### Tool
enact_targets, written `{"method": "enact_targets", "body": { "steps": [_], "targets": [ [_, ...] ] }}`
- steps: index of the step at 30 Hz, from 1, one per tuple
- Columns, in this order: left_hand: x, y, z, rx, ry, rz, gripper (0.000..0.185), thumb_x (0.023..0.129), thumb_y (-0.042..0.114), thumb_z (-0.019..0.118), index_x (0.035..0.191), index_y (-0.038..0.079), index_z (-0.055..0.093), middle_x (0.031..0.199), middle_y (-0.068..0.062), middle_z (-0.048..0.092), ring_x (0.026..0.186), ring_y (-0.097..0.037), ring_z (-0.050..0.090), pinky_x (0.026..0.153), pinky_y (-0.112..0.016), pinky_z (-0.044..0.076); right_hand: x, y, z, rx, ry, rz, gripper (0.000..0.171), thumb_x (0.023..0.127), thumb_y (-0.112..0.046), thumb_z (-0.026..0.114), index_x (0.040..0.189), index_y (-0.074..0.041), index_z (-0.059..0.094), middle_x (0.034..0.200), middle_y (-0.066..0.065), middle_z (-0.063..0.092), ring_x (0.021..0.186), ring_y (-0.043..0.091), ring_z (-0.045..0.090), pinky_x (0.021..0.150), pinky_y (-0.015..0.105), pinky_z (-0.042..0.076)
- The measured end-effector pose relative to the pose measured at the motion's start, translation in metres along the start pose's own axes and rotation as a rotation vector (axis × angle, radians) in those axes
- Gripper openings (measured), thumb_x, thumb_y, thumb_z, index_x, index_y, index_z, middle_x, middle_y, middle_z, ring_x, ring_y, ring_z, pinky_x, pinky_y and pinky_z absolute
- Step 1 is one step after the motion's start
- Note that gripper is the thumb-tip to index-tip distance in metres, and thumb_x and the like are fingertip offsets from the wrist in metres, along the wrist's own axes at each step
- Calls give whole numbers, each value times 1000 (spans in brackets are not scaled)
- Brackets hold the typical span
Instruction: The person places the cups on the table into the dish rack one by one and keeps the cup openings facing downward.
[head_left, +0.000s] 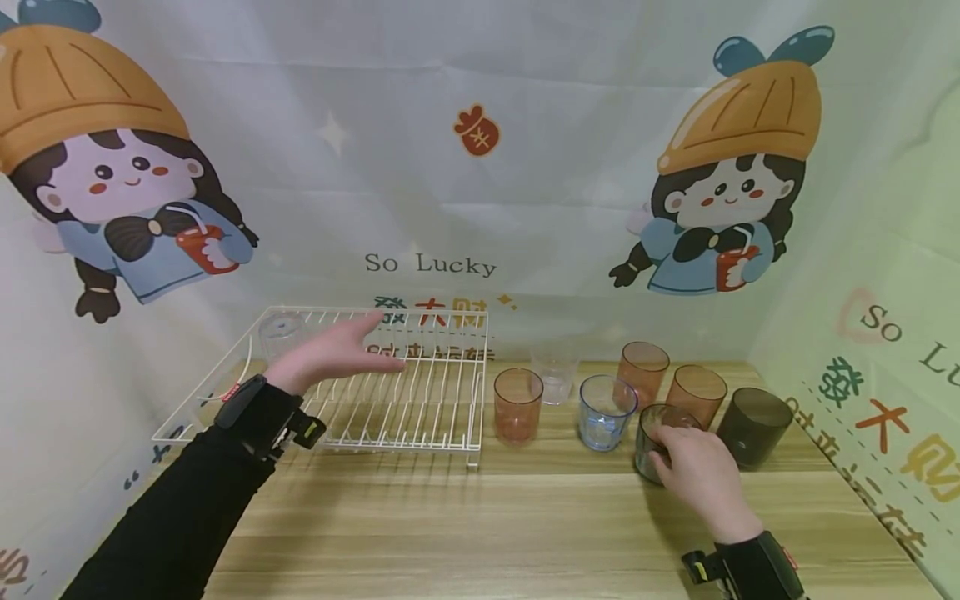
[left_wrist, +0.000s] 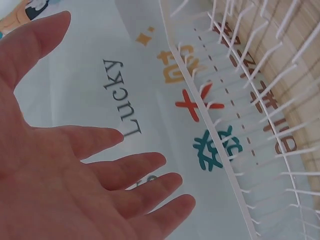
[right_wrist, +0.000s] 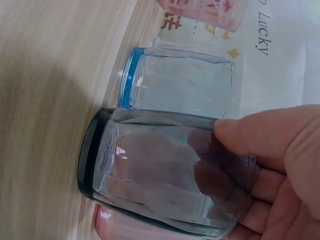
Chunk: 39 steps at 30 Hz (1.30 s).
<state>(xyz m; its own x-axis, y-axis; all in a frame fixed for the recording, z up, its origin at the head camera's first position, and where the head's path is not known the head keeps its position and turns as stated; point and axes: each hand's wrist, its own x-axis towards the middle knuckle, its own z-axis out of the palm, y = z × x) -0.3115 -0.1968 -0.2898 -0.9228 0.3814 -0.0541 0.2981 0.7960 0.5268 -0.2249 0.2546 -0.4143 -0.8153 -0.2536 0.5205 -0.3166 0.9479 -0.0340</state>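
My right hand [head_left: 703, 473] grips a grey tinted glass [head_left: 648, 457] near its rim. In the right wrist view the thumb lies on the near side of this glass, and other fingers show behind its wall. Beside it stands a blue-tinted glass [head_left: 603, 429]. My left hand [head_left: 330, 354] is over the white wire dish rack [head_left: 480, 408], with thumb and fingers spread and nothing held. A clear glass [head_left: 281, 332] sits at the rack's back left, partly hidden by that hand.
Left of the blue-tinted glass are an amber glass [head_left: 517, 408] and a clear glass [head_left: 555, 383]. Two more amber glasses, one at the back [head_left: 645, 367], and a dark glass [head_left: 753, 429] stand around the right hand. A printed cloth [head_left: 570, 208] hangs behind the wooden table [head_left: 465, 533].
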Motion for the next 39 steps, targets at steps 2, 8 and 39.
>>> {"method": "enact_targets", "body": {
  "steps": [2,8,39],
  "targets": [
    [-1,2,3,0,-1,19,102,83,53,64,151,2,8,156,-23,10,143,-40,11,114,-60,16,0,0,0,-6,10,7,19,73,-10,77,90,-7,70,77,7,69,68,29,63,64,44,52],
    [-5,9,8,-13,-8,51,102,83,54,64,152,7,7,156,-22,11,143,-41,11,114,-60,18,-3,0,-5,1,27,36,20,73,-9,78,91,-5,70,77,8,68,68,27,63,64,44,52],
    [-15,28,31,-115,47,127,104,78,49,71,152,9,9,158,-14,12,144,-35,14,115,-58,13,4,-8,-45,92,144,17,20,77,-6,74,95,-3,68,80,9,67,69,25,60,68,44,50]
  ]
}}
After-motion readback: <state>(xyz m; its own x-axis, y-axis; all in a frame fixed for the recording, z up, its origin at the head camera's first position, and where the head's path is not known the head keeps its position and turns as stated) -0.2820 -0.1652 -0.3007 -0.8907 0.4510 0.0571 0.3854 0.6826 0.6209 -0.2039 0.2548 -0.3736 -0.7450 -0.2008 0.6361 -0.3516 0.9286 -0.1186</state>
